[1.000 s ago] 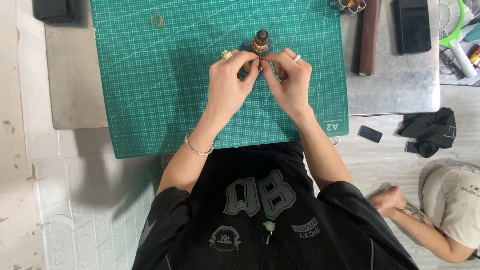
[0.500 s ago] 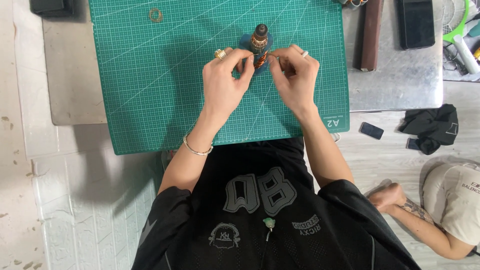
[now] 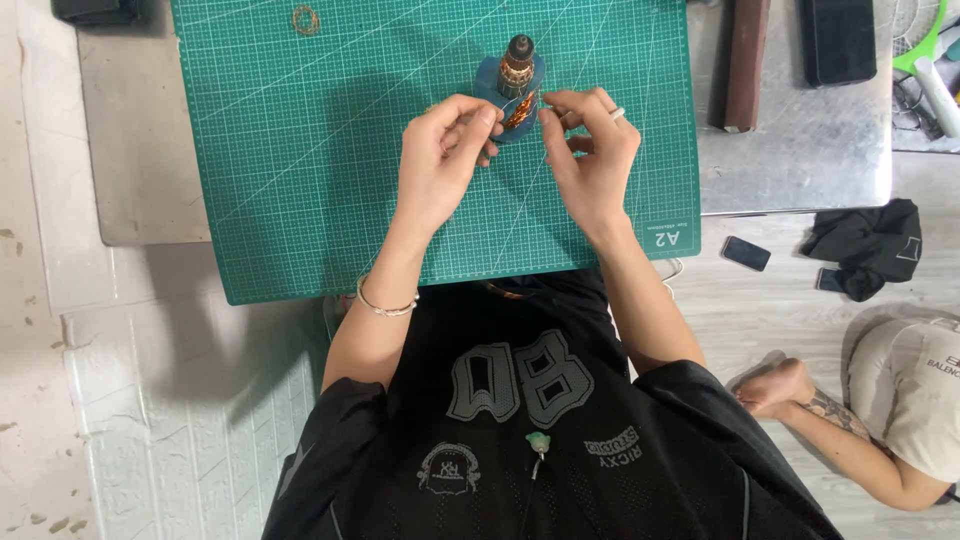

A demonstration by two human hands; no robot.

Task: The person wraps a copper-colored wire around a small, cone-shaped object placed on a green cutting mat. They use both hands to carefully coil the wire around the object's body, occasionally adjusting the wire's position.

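Note:
A small motor rotor [image 3: 517,62] with copper windings stands upright on a blue round base [image 3: 488,78], at the far middle of a green cutting mat [image 3: 300,150]. My left hand [image 3: 440,165] is just left of its lower part, thumb and fingers pinched together at the copper winding [image 3: 520,112]. My right hand [image 3: 590,150] is on the other side, its fingertips pinched on the same thin copper wire. The two hands almost touch in front of the base. A ring shows on the right hand and a bracelet on the left wrist.
A small coil of wire [image 3: 305,18] lies at the mat's far left. The metal table [image 3: 800,160] to the right holds a brown bar [image 3: 745,60] and a black phone [image 3: 838,40]. On the floor are a small phone [image 3: 746,253], black cloth [image 3: 865,245] and another person [image 3: 900,400].
Both hands have stayed at the rotor. Their fingertips have shifted slightly around the copper winding, and the hands sit a little further apart than before.

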